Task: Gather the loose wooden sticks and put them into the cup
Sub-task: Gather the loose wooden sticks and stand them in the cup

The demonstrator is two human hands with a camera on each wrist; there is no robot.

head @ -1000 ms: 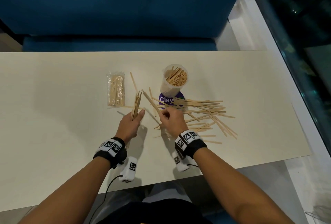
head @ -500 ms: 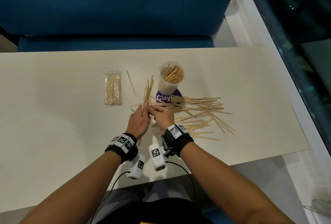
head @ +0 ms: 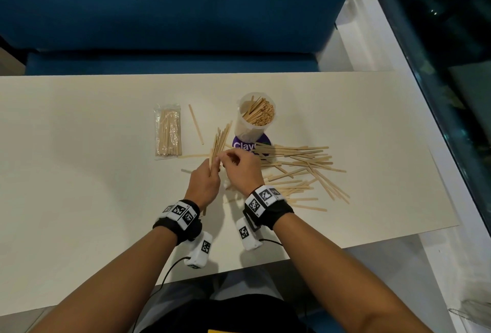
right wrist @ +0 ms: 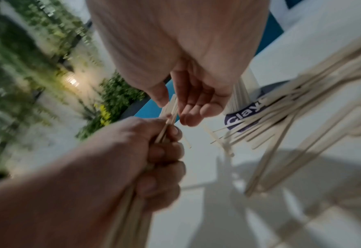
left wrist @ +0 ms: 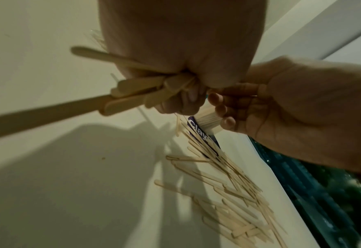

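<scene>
Head view: the left hand [head: 204, 183] is gripping a bundle [head: 219, 141] just left of the cup [head: 255, 117]; the right hand [head: 240, 168], fingers loosely curled, is feeding it. Loose sticks [head: 300, 170] are lying right of the cup.

Left wrist view is revealing uneven, splayed ends; they could be slipping out if the grip loosens.

Right wrist view, blurred, is showing thumb and fingers touching the bundle's tips; I cannot tell whether they pinch.
</scene>
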